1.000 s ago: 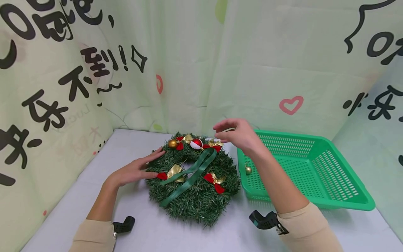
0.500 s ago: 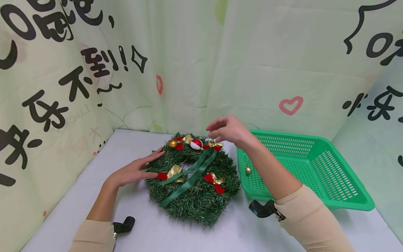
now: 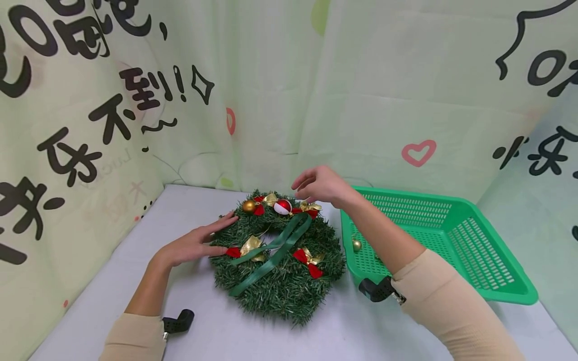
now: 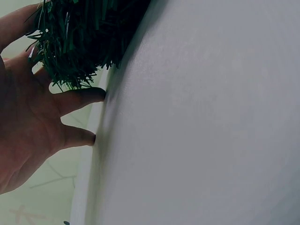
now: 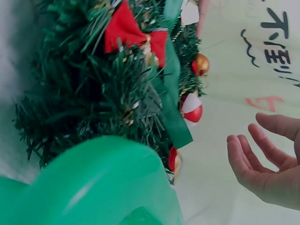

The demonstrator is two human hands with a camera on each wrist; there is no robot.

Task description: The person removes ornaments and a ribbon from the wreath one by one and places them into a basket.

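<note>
A green wreath (image 3: 289,296) lies on the table, with a long green ribbon (image 3: 259,273) draped across it. Its far side carries a gold ball (image 3: 248,206), a red-and-white ball (image 3: 282,206) and red-and-gold bows; one more bow (image 3: 309,261) is at its right. My left hand (image 3: 191,244) rests with spread fingers on the wreath's left edge, the thumb beside a red bow (image 3: 233,252). Above the far right of the wreath hovers my right hand (image 3: 322,186), apart from it. In the right wrist view, its fingers (image 5: 236,152) are loosely bent with nothing visible between them.
A green plastic basket (image 3: 501,250) stands right of the wreath, its left wall close to it. A small gold ball (image 3: 356,245) is inside near that wall. My right forearm crosses over the basket. Printed curtains (image 3: 361,100) hang behind the table and at both sides.
My right hand has moved left and slightly up, further over the far part of the wreath. The left hand and the wreath have stayed in place.
</note>
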